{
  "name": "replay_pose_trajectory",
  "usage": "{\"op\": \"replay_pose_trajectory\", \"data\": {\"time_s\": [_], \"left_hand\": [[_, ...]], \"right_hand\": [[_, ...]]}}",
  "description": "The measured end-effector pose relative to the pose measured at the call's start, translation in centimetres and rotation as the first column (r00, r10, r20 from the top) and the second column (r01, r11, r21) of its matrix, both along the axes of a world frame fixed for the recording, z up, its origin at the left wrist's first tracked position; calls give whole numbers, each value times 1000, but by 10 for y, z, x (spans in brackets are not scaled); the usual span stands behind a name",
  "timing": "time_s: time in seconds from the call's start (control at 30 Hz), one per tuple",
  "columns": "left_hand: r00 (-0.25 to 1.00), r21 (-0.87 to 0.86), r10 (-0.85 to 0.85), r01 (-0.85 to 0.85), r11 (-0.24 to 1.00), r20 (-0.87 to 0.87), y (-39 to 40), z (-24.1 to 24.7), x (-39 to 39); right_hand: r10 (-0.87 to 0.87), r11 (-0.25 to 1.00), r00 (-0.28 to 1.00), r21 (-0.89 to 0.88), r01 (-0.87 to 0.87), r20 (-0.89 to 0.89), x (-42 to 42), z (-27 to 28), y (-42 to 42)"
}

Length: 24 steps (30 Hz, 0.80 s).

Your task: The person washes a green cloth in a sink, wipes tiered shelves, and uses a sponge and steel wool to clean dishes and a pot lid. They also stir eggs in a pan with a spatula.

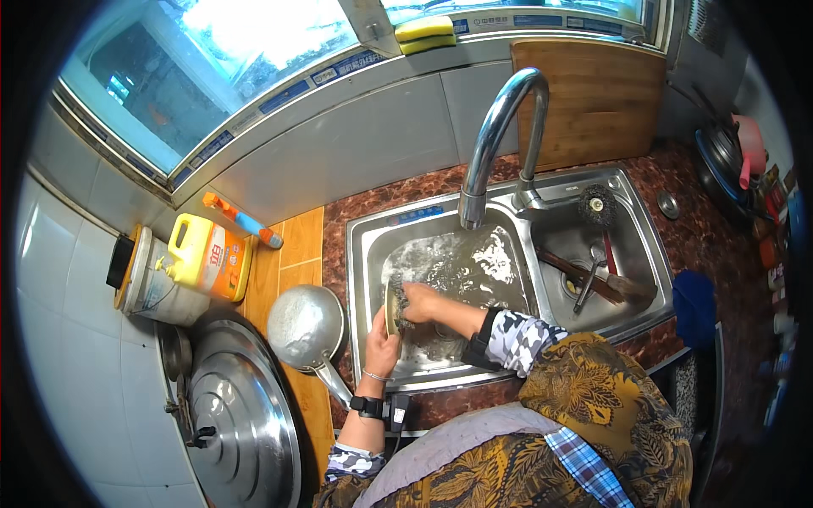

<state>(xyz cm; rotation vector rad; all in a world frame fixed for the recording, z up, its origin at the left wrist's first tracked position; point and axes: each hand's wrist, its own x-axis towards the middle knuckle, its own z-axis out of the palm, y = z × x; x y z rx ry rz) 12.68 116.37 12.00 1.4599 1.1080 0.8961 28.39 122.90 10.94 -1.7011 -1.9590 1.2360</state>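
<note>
Over the left basin of a stainless steel double sink (375, 238), my left hand (382, 346) grips the rim of a round, shallow dish or lid (390, 305), which is tilted nearly on edge. My right hand (420, 303) presses a dark wire scouring pad (401, 298) against its face. Water with some foam (470, 267) lies in the basin below both hands. Above the basin curves a chrome faucet (492, 140). The dish's far side is hidden.
Brushes (629, 287) and a round wire scrubber (597, 204) lie in the right basin. At left are an upturned metal saucepan (305, 324), a large metal lid (244, 419) and a yellow detergent jug (209, 257). A wooden board (591, 101) leans behind; a blue cloth (693, 308) hangs at right.
</note>
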Motion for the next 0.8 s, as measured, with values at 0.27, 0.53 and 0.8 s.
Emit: {"op": "replay_pose_trajectory", "data": {"time_s": [0.27,0.53,0.8], "left_hand": [[998,123,-56,53,991,22,-11,-3,-11],[737,-222,297,-201,954,607,7,21,-13],[568,-368,394,-168,915,722,0,10,-20]], "right_hand": [[-398,809,756,-587,23,-519,26,-24,0],[-133,990,975,-79,120,-176,46,-58,27],[-391,920,801,218,326,453,135,-142,24]]}}
